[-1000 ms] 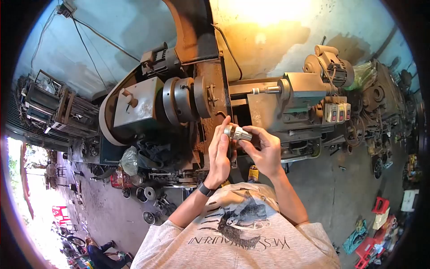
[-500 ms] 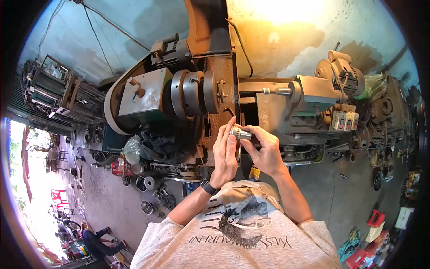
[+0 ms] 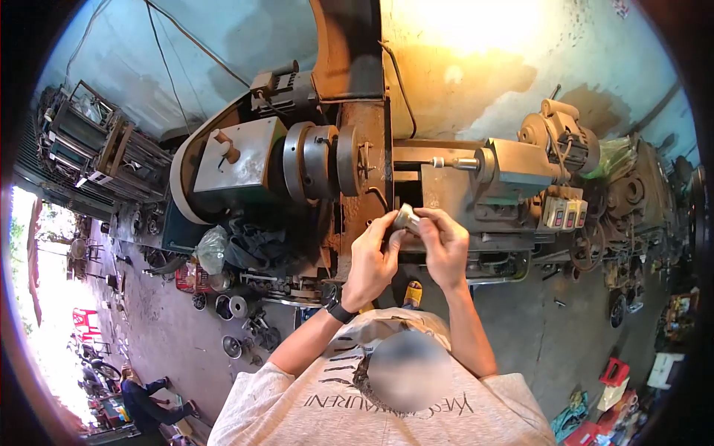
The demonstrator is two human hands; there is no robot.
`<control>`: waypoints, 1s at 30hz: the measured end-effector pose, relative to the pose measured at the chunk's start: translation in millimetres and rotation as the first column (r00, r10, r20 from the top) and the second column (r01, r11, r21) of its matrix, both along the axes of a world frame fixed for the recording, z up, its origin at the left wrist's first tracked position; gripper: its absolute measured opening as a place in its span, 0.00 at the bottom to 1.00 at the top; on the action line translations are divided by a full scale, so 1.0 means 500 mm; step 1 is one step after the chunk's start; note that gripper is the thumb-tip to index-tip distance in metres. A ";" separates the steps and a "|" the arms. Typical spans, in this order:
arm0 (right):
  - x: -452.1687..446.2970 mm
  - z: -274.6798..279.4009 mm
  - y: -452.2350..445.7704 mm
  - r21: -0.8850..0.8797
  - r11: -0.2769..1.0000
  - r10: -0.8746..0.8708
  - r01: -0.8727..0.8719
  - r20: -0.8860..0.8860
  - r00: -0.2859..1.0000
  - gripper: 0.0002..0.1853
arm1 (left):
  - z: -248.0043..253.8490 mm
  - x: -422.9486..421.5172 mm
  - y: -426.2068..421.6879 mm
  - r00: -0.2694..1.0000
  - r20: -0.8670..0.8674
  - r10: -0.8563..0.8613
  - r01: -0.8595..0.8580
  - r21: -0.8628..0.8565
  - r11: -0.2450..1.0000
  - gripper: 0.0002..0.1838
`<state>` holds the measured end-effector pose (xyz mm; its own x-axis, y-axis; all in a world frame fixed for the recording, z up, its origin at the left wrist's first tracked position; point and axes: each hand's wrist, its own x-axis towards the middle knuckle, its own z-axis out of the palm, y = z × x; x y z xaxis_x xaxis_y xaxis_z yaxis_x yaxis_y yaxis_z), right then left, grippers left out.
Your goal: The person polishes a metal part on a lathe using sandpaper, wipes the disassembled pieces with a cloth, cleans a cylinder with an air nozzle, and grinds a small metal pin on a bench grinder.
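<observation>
Both hands hold a small shiny stepped metal cylinder in front of my chest. My left hand, with a black watch on the wrist, grips its wider end between fingers and thumb. The thumb and fingers of my right hand close on the narrower end. Just beyond the hands stands a lathe-like machine with a round chuck on the left. Opposite it, a tailstock spindle points towards the chuck. The fingers cover part of the cylinder.
A motor and a switch box sit at the machine's right. A clear plastic bag and dark cloth lie below the headstock. Metal parts lie on the floor at left. Another person is at lower left.
The metal cylinder has turned, and its wider end now tilts upward. My left fingers have gone from extended to curled around it. The camera view has shifted slightly.
</observation>
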<state>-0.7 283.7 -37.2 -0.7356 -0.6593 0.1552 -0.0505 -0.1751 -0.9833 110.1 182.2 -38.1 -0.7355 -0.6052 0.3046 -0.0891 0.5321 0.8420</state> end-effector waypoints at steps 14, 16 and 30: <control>-0.013 0.005 -0.044 -0.188 0.981 -0.089 0.042 -0.248 0.965 0.26 | -0.011 0.034 0.017 0.980 0.015 -0.200 0.200 -0.178 0.963 0.19; -0.002 0.003 -0.048 -0.202 0.978 -0.092 0.046 -0.225 0.970 0.26 | -0.018 0.042 0.020 0.983 0.017 -0.182 0.182 -0.201 0.963 0.19; 0.023 -0.003 -0.070 -0.231 0.972 -0.100 0.037 -0.269 0.958 0.26 | -0.018 0.070 -0.002 0.988 -0.042 -0.149 0.132 -0.270 0.954 0.13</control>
